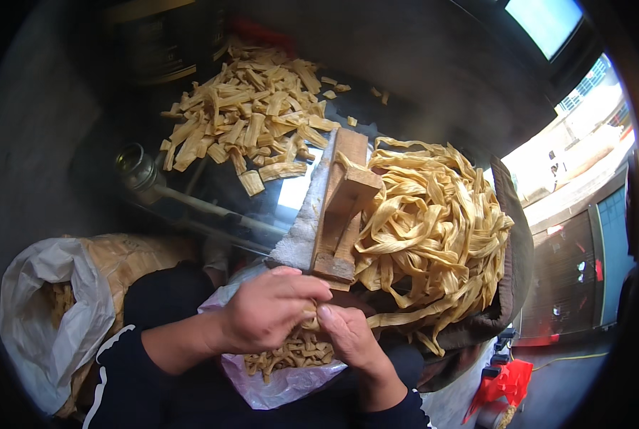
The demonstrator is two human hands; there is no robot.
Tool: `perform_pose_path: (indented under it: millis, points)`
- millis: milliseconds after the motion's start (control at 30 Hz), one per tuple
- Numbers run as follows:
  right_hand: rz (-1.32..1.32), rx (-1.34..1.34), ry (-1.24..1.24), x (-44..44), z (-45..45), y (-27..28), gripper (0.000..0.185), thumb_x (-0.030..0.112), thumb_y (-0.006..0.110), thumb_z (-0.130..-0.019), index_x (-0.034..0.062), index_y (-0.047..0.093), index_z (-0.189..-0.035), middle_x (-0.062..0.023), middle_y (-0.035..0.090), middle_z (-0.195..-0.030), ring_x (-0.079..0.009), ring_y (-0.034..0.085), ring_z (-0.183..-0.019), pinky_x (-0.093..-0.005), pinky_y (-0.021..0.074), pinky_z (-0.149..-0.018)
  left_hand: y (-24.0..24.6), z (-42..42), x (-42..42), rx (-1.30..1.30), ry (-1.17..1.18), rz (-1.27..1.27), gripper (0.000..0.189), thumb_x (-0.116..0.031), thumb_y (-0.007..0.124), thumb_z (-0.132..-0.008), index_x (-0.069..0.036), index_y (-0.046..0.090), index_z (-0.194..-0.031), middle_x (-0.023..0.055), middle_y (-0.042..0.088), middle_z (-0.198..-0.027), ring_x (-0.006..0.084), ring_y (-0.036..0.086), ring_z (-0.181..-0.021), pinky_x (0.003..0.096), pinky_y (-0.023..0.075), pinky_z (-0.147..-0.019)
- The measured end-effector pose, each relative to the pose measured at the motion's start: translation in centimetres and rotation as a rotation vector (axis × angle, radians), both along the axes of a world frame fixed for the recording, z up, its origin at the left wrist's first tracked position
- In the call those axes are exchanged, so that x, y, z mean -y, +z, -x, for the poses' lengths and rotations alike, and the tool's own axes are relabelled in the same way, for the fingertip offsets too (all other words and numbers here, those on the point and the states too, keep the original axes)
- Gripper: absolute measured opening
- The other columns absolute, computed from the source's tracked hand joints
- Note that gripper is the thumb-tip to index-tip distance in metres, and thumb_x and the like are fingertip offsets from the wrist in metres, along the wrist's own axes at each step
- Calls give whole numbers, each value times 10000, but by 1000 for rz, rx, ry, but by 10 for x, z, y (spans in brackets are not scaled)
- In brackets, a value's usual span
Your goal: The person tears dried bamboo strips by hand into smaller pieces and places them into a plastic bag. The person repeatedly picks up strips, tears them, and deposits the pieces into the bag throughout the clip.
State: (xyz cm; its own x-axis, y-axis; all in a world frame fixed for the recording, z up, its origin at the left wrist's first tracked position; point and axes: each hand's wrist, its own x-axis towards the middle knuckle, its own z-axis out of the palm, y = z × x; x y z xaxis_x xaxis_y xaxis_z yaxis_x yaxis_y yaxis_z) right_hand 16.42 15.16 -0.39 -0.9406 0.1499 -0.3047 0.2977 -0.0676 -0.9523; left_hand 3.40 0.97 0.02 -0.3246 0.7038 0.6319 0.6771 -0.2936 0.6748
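Note:
My left hand (260, 305) and my right hand (351, 335) meet over an open bag, and both pinch one long, pliable yellow strip (400, 318), possibly tofu skin. A small loop of it shows between the fingertips, partly hidden by them. From my right hand the strip runs right, toward a tangled heap of similar long strips (432, 220). Under my hands, the pinkish-white plastic bag (265, 389) holds many small knotted pieces (292, 354). Just beyond my fingers lies a wooden frame (341, 214) with an upright block, on a white towel (298, 246).
Short cut pieces (255, 107) form a pile on the dark glossy tabletop (233, 201). A glass jar (134, 166) stands near the table's left edge. At left is a sack with a white liner (56, 343). Brown cloth (512, 268) edges the heap; a red bag (504, 383) is lower right.

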Motion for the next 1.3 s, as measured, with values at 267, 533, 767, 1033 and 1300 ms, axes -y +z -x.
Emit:
perform_pose_path:
  millis: [267,533,767,1033,1300]
  points:
    - [449,41,37,-15,-4,-5,441,396,494,-964,-4,621,-831,33,414,-567,-49,306,-499,-210,224,-476,5,15,7,571,-40,71,130,12,674,-808,39,645,-932,116,673,-931,179,660,-820,275,531,-716]
    - [418,122,-88,-12,-4,0,233,224,626,-914,17,644,-807,39,541,-657,-30,422,-566,-172,312,-512,-7,5,8,1243,-311,294,79,-50,672,-837,-19,609,-873,17,604,-696,56,550,-544,180,422,-481]
    - [-469,-272,-445,-25,9,3,179,105,756,-792,12,606,-824,-15,599,-654,-62,517,-570,-223,424,-514,-5,12,-16,958,9,192,63,-45,590,-877,-10,598,-929,4,569,-680,42,500,-537,192,395,-489]
    - [-1107,-298,-506,-41,52,-7,207,190,740,-787,71,571,-774,-101,607,-658,-286,597,-551,-362,458,-506,-38,29,-50,343,439,192,57,-20,635,-829,-3,615,-880,116,614,-761,183,589,-644,287,470,-599]
    - [-1093,-865,-198,-7,31,-1,119,68,710,-765,73,605,-822,-49,540,-622,-194,547,-511,-320,431,-457,-8,-16,-22,462,196,86,190,-78,493,-908,26,623,-817,99,645,-800,162,566,-652,286,465,-625]
